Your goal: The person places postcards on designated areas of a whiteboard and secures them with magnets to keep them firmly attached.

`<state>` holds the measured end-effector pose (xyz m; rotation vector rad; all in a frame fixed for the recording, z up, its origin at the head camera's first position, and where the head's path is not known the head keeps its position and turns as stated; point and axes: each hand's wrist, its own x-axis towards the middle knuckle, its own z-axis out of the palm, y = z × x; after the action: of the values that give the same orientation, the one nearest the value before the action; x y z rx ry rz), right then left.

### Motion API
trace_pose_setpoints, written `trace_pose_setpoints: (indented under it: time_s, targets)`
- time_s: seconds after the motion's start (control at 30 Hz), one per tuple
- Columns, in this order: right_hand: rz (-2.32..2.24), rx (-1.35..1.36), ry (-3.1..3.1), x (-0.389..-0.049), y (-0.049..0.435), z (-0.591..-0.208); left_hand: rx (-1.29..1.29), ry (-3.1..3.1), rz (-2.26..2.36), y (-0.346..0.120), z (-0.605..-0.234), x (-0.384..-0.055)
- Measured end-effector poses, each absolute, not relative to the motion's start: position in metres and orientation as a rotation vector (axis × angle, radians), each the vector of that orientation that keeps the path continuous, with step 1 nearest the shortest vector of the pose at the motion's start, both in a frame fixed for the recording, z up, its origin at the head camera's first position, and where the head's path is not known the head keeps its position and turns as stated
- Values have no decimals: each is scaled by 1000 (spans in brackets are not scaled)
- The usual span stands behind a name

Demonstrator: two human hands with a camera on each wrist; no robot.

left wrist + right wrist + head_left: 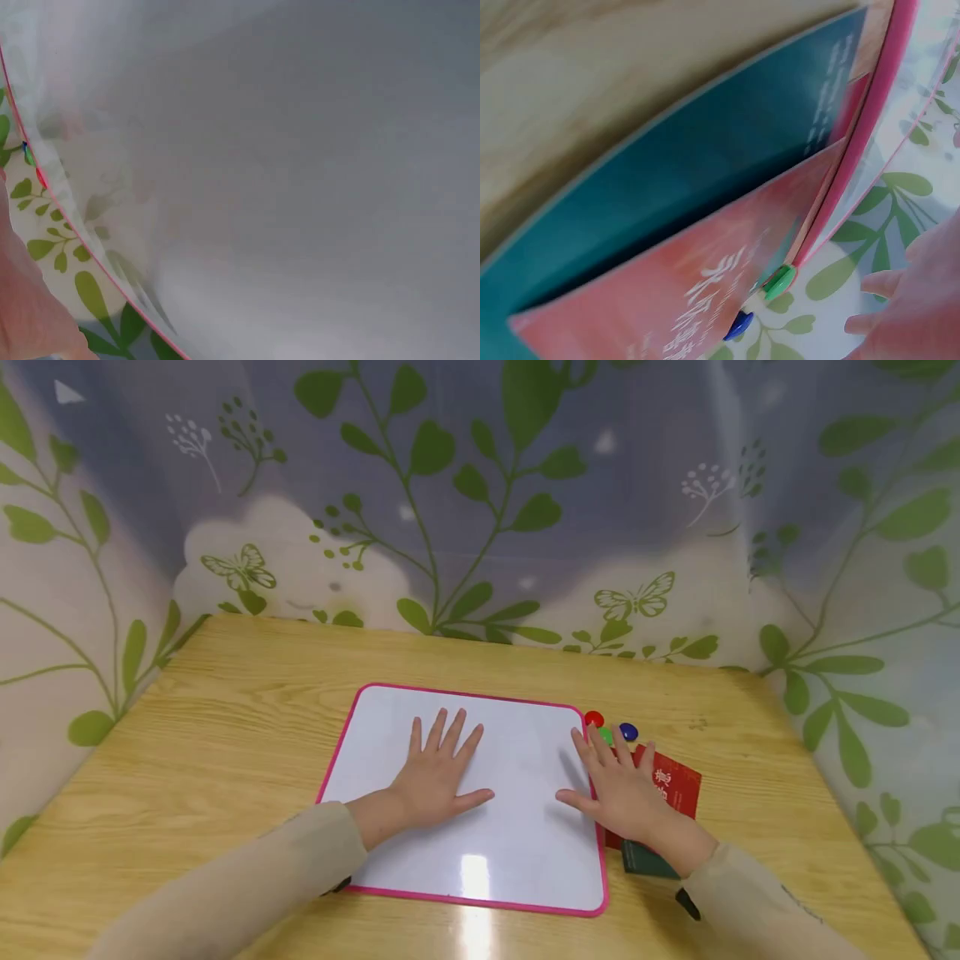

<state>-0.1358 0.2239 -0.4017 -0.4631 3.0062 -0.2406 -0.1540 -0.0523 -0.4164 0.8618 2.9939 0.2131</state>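
Observation:
A whiteboard (517,835) with a pink frame lies flat on the wooden table. Over its left half my left hand (431,781) is spread, palm down, fingers straight; whether it touches the surface I cannot tell. The white surface (300,187) fills most of the left wrist view. My right hand (622,789), fingers spread, hovers by the board's right edge, casting a shadow on it. Below that hand are a red card or booklet (684,785) with white characters and a dark green one (648,862), overlapping in the right wrist view. Neither hand holds anything.
Beyond the right fingertips lie round red (594,718), green (606,736) and blue (628,732) pieces, close to the board's upper right corner. A leaf-patterned curtain (480,527) borders the table (247,693) at the back and sides.

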Motion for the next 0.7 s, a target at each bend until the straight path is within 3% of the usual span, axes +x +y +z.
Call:
trace_pose_setpoints:
  time_s: [0.7]
  targets:
    - [-210, -206, 2978, -134, 294, -404, 795, 2999, 283, -70, -411, -158]
